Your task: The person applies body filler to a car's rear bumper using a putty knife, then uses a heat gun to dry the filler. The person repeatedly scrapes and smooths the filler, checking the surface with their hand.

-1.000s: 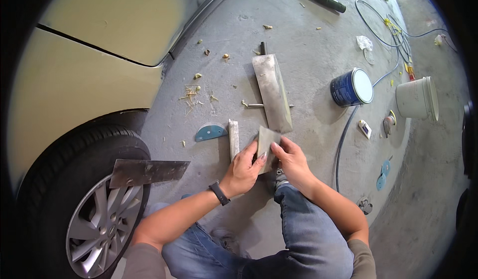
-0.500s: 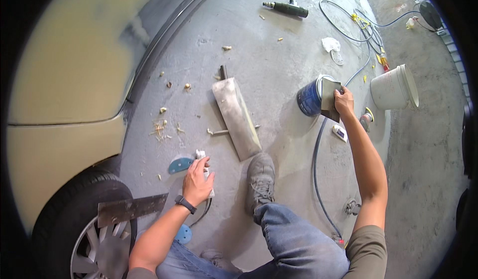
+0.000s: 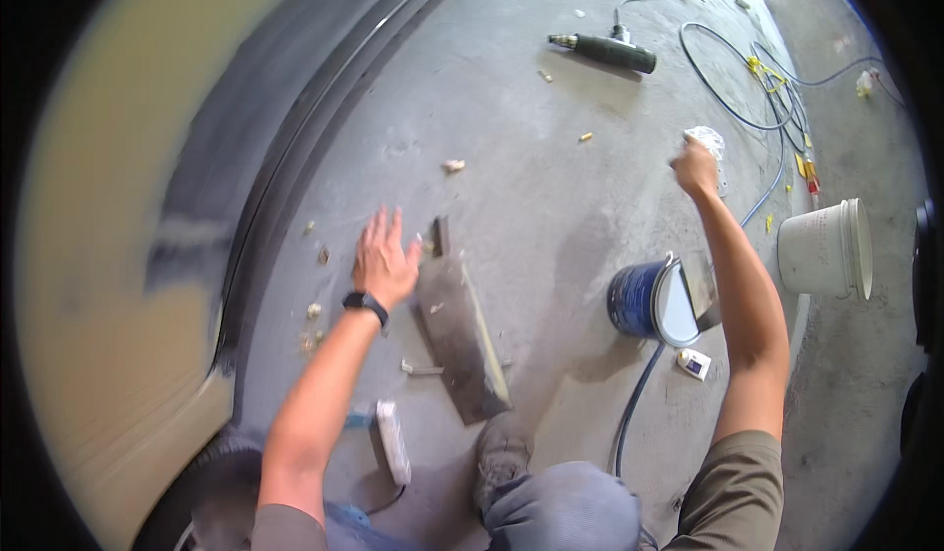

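My left hand (image 3: 386, 261), a dark watch at its wrist, hovers open with fingers spread by the handle end of a long grey board (image 3: 457, 340) smeared with filler. It holds nothing. Out at the upper right, my right hand (image 3: 696, 170) is closed at the near edge of a crumpled white sheet (image 3: 707, 139); its fingertips are partly hidden. Nearer me stands a blue tin (image 3: 637, 300) with a pale top. A flat grey spreader (image 3: 699, 286) rests against its rim, partly behind my right forearm.
A black heat gun (image 3: 610, 53) lies beyond both hands. Hose coils (image 3: 733, 84) and a white bucket (image 3: 821, 248) are at the right. Close to my shoe (image 3: 503, 453) lies a white corded tool (image 3: 392, 441). The car body (image 3: 108, 354) lines the left.
My right hand has let go of the spreader at the tin and reached farther out to the white sheet. My left hand has left the white corded tool and moved forward beside the board.
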`<action>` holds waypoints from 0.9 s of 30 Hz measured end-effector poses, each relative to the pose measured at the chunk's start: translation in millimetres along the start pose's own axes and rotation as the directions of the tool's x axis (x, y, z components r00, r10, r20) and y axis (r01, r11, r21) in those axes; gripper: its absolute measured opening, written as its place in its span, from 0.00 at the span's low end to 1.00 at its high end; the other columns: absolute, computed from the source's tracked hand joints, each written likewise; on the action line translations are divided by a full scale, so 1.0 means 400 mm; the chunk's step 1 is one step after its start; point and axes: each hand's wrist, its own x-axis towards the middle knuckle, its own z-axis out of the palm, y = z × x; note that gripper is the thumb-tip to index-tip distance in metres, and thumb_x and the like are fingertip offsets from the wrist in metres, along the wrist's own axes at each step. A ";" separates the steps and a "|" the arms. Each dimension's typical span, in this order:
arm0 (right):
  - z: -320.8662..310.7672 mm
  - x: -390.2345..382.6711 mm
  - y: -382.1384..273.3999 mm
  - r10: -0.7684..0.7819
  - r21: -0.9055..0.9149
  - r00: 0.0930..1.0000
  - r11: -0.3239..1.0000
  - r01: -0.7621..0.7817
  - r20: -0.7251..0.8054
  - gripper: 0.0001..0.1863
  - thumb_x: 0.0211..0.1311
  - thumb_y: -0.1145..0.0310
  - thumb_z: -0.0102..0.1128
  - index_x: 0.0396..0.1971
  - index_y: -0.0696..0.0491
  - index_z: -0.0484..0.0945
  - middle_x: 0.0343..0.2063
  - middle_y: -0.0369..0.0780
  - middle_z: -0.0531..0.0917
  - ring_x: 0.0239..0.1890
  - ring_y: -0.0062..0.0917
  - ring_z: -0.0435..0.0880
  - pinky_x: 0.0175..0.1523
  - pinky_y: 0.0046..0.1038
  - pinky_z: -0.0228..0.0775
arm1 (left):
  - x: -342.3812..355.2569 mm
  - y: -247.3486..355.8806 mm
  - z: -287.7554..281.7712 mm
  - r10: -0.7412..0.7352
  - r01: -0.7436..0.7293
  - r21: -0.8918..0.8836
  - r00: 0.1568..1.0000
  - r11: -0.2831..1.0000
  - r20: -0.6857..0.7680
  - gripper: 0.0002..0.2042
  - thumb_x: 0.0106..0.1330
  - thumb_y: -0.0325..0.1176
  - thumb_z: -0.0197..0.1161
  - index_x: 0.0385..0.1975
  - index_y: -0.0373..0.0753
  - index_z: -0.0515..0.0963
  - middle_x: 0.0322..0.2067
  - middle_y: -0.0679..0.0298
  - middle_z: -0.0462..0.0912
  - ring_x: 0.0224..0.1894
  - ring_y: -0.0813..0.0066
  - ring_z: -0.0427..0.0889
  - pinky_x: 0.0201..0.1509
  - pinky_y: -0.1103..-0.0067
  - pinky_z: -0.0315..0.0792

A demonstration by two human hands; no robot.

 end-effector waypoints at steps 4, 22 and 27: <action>0.133 0.192 -0.103 0.018 0.155 0.996 0.987 -0.031 0.087 0.27 0.63 0.69 0.50 0.63 0.54 0.74 0.58 0.55 0.79 0.63 0.46 0.76 0.67 0.41 0.69 | 0.280 -0.045 0.039 -0.060 0.020 0.326 0.992 0.945 0.112 0.33 0.76 0.53 0.49 0.76 0.44 0.57 0.76 0.47 0.52 0.77 0.43 0.51 0.79 0.56 0.48; 0.294 0.674 -0.268 0.151 -0.306 0.977 0.947 -0.100 0.148 0.37 0.67 0.69 0.52 0.76 0.38 0.55 0.68 0.45 0.67 0.69 0.44 0.69 0.65 0.51 0.66 | 0.322 -0.135 0.122 -0.088 0.033 0.207 0.961 0.978 0.261 0.37 0.75 0.59 0.49 0.80 0.61 0.41 0.80 0.58 0.33 0.81 0.47 0.32 0.78 0.42 0.29; 0.296 0.725 -0.232 0.034 -0.277 0.986 0.961 0.012 0.161 0.35 0.66 0.74 0.52 0.74 0.42 0.58 0.64 0.47 0.71 0.65 0.45 0.74 0.63 0.46 0.71 | 0.323 -0.137 0.127 -0.091 0.020 0.247 0.957 0.969 0.277 0.37 0.75 0.60 0.48 0.80 0.61 0.41 0.80 0.59 0.31 0.81 0.47 0.31 0.79 0.43 0.28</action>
